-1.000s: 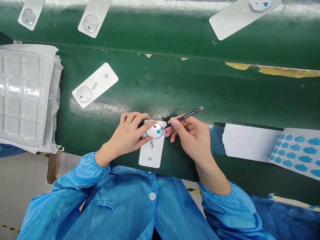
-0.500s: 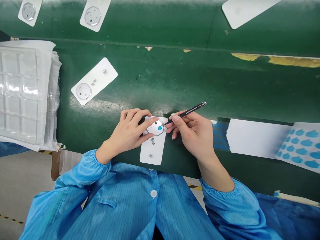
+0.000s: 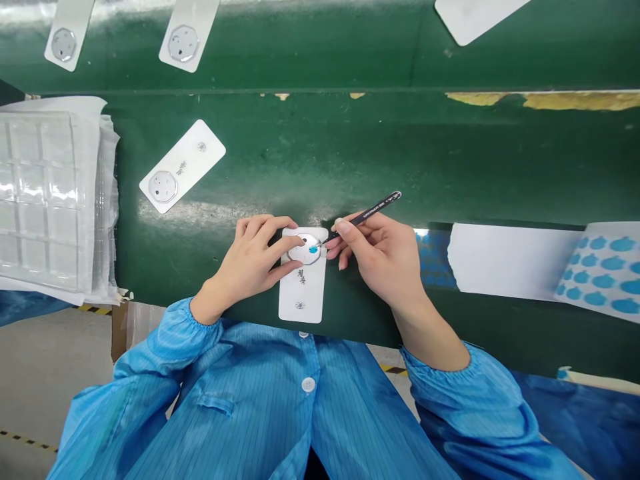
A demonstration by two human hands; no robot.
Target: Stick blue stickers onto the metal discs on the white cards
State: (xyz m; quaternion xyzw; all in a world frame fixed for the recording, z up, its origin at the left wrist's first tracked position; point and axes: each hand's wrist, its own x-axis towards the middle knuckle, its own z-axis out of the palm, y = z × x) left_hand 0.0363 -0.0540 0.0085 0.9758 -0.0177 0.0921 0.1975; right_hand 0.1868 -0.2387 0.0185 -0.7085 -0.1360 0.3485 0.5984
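A white card [image 3: 301, 293] with dark printing lies upright in front of me, an octagonal disc [image 3: 299, 253] at its far end. My left hand [image 3: 254, 255] rests on the disc, its thumb and index finger spread over the left side and the other fingers bent. In my right hand [image 3: 379, 252] is a thin black tool [image 3: 373, 211], pinched between thumb and fingers. The tool's tip meets a small blue spot [image 3: 313, 249] on the disc; whether it grips the spot is too small to tell.
Clear compartment trays [image 3: 40, 200] are stacked at the left. Another card with a disc [image 3: 193, 157] lies ahead on the left, and more cards [image 3: 183, 43] lie at the far side. White sheets with blue stickers [image 3: 600, 267] are on the right.
The view has shifted slightly. Both hands remain at the disc, and the blue spot looks turned and a little nearer the disc's right edge. The tool is still held.
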